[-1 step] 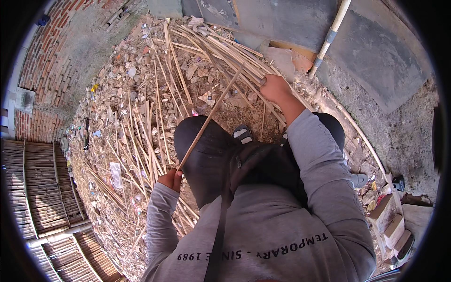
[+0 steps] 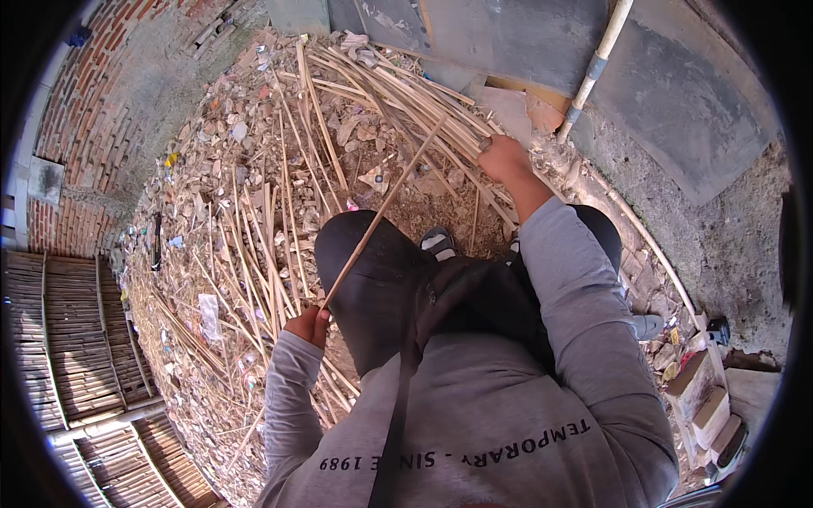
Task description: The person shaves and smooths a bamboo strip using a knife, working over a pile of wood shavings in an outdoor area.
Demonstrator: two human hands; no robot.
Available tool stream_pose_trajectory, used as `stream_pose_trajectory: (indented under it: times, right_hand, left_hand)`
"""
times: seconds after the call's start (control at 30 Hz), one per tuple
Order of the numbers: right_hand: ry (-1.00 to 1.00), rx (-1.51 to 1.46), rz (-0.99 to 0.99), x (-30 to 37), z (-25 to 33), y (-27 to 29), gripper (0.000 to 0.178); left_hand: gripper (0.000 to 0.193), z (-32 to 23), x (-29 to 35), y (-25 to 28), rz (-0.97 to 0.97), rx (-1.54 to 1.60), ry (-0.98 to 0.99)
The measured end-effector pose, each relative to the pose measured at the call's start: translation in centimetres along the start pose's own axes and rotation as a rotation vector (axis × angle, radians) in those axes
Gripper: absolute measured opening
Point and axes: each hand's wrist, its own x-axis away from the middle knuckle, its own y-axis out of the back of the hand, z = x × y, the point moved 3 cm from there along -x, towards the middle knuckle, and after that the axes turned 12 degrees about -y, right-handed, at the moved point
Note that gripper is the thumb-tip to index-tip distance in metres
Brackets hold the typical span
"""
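Note:
My left hand [image 2: 306, 326] is closed on the lower end of a long, thin bamboo strip [image 2: 377, 218]. The strip slants up and to the right across my left knee, its far end near the pile of strips. My right hand [image 2: 506, 159] is a fist at the near right end of a loose heap of pale bamboo strips [image 2: 423, 97]. A small greyish end shows at its thumb side, but what it grips is too hidden to name. More strips [image 2: 271, 254] lie scattered on the ground to the left of my knees.
Litter and dry scraps [image 2: 229, 144] cover the ground. A brick wall [image 2: 93, 110] stands far left, above a bamboo slat panel [image 2: 72, 330]. Grey boards [image 2: 677, 93] and a leaning pole [image 2: 597, 68] stand far right. Wooden blocks [image 2: 711, 415] lie at lower right.
My right hand has shifted slightly to the right. The strip's far end has moved a little to the right too, while my left hand stays nearly in place.

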Motion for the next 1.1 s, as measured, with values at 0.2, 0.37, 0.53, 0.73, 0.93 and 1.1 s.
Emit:
stream_pose_trajectory:
  times: [0.2, 0.37, 0.53, 0.73, 0.93, 1.1]
  right_hand:
    - [-0.186, -0.358, -0.009, -1.0, -1.4, -1.2, 0.038]
    - [0.044, -0.347, -0.085, 1.0, 2.3, 1.0, 0.044]
    - [0.220, -0.279, 0.035, 4.1, 4.8, 1.9, 0.041]
    - [0.576, 0.112, 0.192, 8.4, 6.9, 1.9, 0.030]
    - [0.623, 0.233, 0.276, 9.3, 7.1, -0.1, 0.028]
    - [0.530, 0.136, 0.294, 7.7, 6.5, -0.8, 0.030]
  left_hand:
    - [0.033, 0.7, 0.9, -1.6, -0.119, 0.054, -0.068]
    - [0.029, 0.6, 0.4, -1.6, -0.216, 0.116, -0.078]
    - [0.032, 0.0, 0.3, -1.3, -0.256, 0.130, -0.053]
    - [0.047, 0.1, -0.2, -2.9, -0.149, 0.055, -0.003]
    - [0.049, -0.1, -0.4, -3.4, -0.136, 0.011, -0.002]
    - [0.053, 0.0, -0.7, -3.4, -0.143, 0.032, 0.012]
